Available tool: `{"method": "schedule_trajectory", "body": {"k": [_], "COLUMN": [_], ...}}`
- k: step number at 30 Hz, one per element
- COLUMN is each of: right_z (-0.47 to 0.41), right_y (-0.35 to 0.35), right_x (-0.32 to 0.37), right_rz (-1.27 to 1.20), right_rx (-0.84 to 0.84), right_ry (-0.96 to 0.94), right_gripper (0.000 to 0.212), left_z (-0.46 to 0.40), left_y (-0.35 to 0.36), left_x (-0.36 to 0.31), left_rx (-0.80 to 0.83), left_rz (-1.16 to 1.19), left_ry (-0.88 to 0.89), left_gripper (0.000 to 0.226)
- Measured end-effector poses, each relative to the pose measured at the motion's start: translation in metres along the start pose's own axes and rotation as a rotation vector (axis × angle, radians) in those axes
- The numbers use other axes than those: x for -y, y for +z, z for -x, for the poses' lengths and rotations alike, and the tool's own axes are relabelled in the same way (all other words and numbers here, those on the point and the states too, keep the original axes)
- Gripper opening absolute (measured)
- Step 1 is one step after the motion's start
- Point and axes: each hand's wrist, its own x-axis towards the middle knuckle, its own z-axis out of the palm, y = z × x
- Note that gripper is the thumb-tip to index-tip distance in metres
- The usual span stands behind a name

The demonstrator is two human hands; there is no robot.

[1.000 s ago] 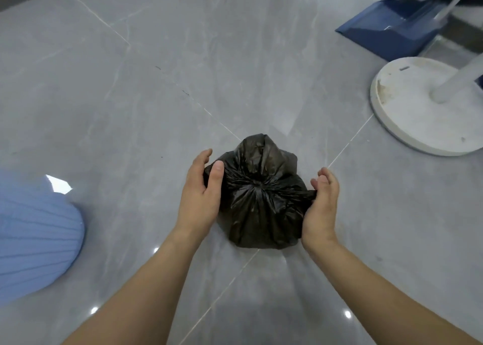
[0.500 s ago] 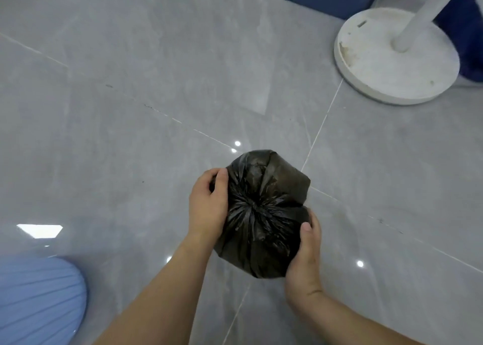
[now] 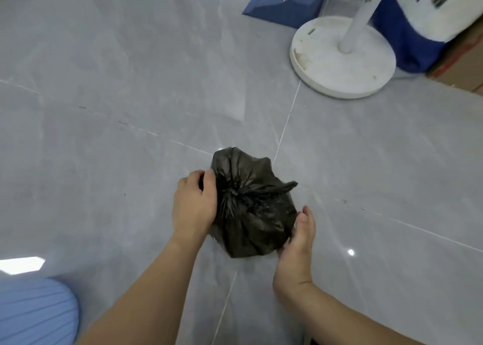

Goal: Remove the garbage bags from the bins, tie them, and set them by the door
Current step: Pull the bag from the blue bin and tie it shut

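On grey floor tiles, between both hands, sat the black garbage bag (image 3: 257, 208), knotted. Left hand (image 3: 194, 206) gripped its side w/ curled fingers; right hand (image 3: 298, 242) cupped the other side, fingers hidden. Looked light, soft, slippery; best grabbed at the knot.

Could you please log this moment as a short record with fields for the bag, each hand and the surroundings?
bag: black garbage bag, neck gathered at the top, one loose tail sticking out right
left hand: left hand grips the bag's left side
right hand: right hand cups its lower right
surface: grey tiled floor
nearby: white fan base, blue dustpan
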Motion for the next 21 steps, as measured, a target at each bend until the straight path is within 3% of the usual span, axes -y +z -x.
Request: {"method": "schedule_trajectory", "body": {"k": [3, 6, 10, 13, 16, 21], "right_z": [0.009, -0.005, -0.021, -0.027, -0.036, -0.058], "right_y": [-0.001, -0.001, -0.020, -0.035, -0.030, -0.016], "right_x": [-0.007, 0.007, 0.037, 0.047, 0.047, 0.062], "right_rz": [-0.015, 0.041, 0.180, 0.364, 0.349, 0.175], "right_rx": [-0.002, 0.003, -0.021, 0.161, 0.172, 0.068], "right_ry": [0.044, -0.062, -0.331, -0.548, -0.442, -0.233], "right_gripper": [0.077, 0.088, 0.082, 0.066, 0.033, 0.024], "left_z": [0.008, 0.020, 0.028, 0.027, 0.027, 0.029], "left_y": [0.011, 0.019, 0.017, 0.010, 0.015, 0.024], "left_x": [-0.008, -0.015, -0.027, -0.026, -0.023, -0.026], "left_rx": [0.123, 0.148, 0.187, 0.292, 0.285, 0.244], "left_rz": [0.235, 0.296, 0.347, 0.258, 0.034, -0.077], "left_ry": [-0.016, -0.061, 0.019, 0.192, 0.294, 0.367], "left_gripper": [0.034, 0.026, 0.028, 0.039, 0.033, 0.010]}}
